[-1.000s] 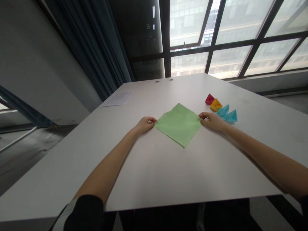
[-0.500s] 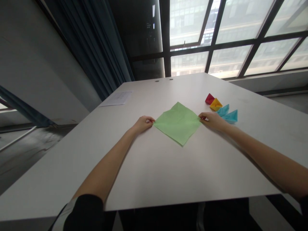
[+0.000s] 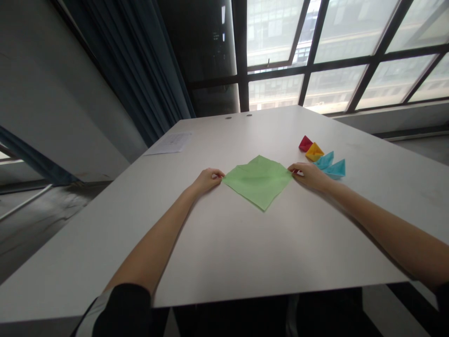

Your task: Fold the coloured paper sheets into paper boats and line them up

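A light green sheet of paper lies turned like a diamond, one corner pointing at me. Its far part looks creased and slightly raised. My left hand pinches the left corner between thumb and fingers. At the opposite corner, my right hand pinches the paper the same way. Just beyond the right hand are blue folded-paper pieces, close to its knuckles. Behind them are a yellow folded-paper piece and a red one.
A white table spreads under everything, its front edge close to me. At its far left lies a printed sheet. Beyond the table are a blue curtain and windows.
The far corner of the green paper has come nearer to me, and the sheet looks shorter from front to back. Both hands keep their pinch, almost unmoved.
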A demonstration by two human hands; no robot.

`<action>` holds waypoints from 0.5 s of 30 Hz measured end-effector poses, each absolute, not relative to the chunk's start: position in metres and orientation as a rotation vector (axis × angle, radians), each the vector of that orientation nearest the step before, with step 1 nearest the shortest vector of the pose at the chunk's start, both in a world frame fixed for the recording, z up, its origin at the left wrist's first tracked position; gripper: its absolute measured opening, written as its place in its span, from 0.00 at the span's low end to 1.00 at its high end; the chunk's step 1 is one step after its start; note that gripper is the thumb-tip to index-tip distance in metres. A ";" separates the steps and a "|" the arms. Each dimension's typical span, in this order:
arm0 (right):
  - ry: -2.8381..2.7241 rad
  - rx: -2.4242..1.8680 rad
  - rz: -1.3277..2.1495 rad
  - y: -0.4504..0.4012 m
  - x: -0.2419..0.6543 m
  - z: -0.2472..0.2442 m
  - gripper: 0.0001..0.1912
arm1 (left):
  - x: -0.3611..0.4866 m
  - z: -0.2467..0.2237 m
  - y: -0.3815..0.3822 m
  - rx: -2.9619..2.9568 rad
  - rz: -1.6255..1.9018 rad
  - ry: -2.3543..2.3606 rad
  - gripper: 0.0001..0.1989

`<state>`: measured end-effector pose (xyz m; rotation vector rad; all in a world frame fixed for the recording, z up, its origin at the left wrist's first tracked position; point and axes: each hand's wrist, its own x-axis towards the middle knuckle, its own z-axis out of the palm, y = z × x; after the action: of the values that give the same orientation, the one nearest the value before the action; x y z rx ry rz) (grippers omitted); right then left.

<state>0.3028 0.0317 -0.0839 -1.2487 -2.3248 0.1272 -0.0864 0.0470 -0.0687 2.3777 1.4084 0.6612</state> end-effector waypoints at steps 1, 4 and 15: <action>-2.324 -1.246 0.130 0.032 0.303 -0.084 0.11 | -0.086 -0.069 0.047 2.388 0.660 1.416 0.15; -2.310 -1.244 0.131 0.031 0.303 -0.084 0.12 | -0.086 -0.069 0.048 2.431 0.649 1.447 0.15; -2.335 -1.215 0.181 0.030 0.303 -0.081 0.14 | -0.087 -0.070 0.049 2.512 0.603 1.446 0.14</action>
<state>0.3033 0.0301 -0.0812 -1.2149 -2.3354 0.1806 -0.0871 0.0486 -0.0699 2.5117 1.4462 0.6034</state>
